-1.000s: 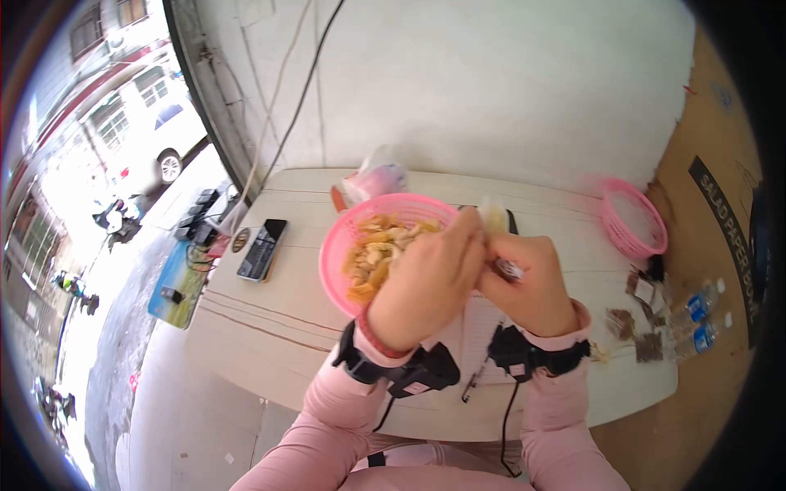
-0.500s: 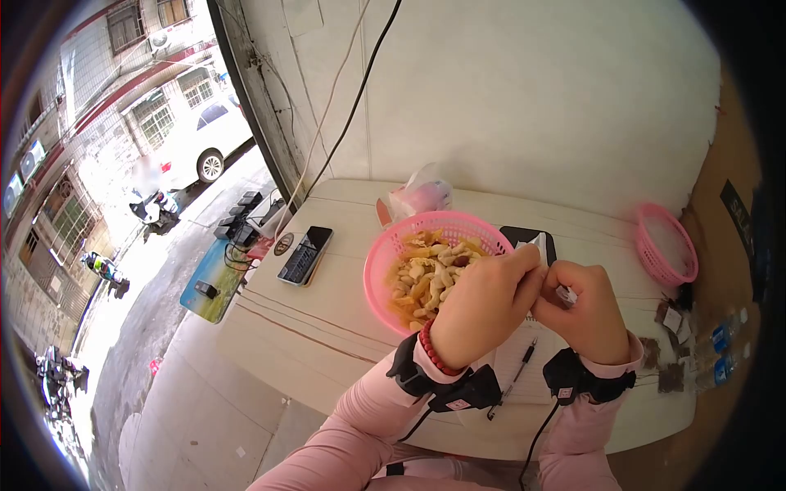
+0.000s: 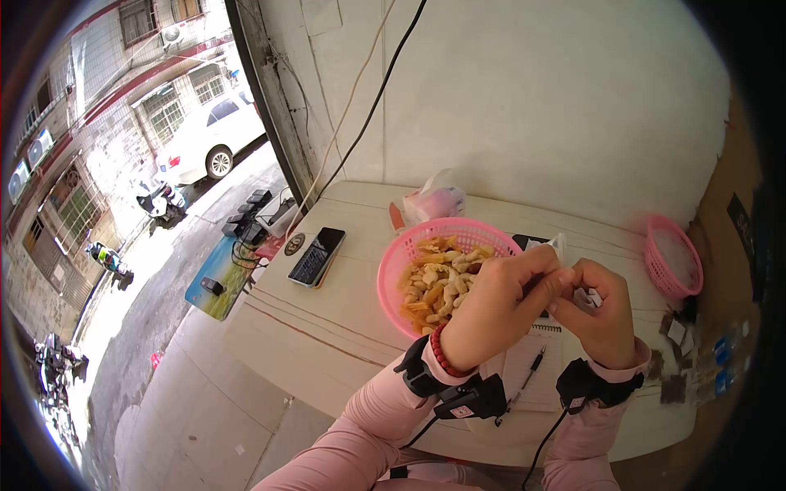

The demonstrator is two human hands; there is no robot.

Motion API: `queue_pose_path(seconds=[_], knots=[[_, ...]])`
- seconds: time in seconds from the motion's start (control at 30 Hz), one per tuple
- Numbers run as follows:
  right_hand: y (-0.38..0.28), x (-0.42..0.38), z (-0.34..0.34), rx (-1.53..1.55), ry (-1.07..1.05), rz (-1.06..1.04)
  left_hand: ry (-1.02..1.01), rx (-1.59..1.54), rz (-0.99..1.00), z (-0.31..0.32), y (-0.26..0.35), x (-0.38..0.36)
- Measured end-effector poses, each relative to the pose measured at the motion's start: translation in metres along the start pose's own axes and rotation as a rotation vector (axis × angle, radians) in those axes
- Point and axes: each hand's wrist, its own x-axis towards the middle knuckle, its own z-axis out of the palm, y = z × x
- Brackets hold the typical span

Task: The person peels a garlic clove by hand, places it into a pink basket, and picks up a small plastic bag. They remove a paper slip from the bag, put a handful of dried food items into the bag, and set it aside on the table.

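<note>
My left hand and my right hand meet above the table, just right of a pink basket. Fingers and thumbs of both are pinched together. A thin whitish, plastic-looking piece sticks up beyond the left fingers, and a crumpled white bit shows inside the right hand's curl. Whether these are one thing is hidden by the fingers. Inside the basket lie peanuts in shells and yellowish dried pieces. Below the hands, a black pen rests on a spiral notebook.
A phone lies at left on the table. Behind the basket sits a plastic bag. A smaller pink basket, dark packets and bottles are at right. Chargers stand by the street side.
The view has shifted slightly, so the whole scene sits a little differently in frame. Both hands stay pinched together, with a small change in finger position.
</note>
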Motion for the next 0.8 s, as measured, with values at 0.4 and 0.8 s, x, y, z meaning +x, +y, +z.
queue_pose_path(seconds=[0.4,0.8], knots=[[-0.013,-0.005,0.007,0.066,0.019,0.047,0.103,0.388,0.242,0.008,0.001,-0.003],[-0.011,-0.009,0.019,0.229,0.27,-0.011,0.105,0.256,0.22,0.01,0.005,-0.005]])
